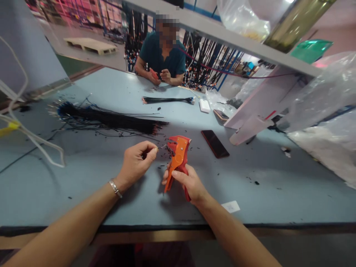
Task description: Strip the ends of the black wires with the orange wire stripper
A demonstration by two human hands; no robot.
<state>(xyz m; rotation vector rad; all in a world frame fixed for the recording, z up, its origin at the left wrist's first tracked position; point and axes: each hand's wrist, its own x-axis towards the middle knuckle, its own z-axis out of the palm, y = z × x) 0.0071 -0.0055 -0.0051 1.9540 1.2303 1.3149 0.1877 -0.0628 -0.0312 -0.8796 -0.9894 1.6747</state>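
Note:
My right hand is wrapped round the handles of an orange and red wire stripper, held upright with its jaws to the left. Between the thumb and fingers of my left hand is pinched a thin wire, whose short end points at the stripper's jaws. Whether the wire's tip touches the jaws I cannot tell. Beyond my left hand lies a large bundle of black wires, with reddish ends at the right. Small black scraps are scattered on the table around the stripper.
A black phone lies right of the stripper. Farther back are a smaller tied wire bundle and a white box. Across the table sits a person. A white cable hangs at left; plastic bags fill the right side.

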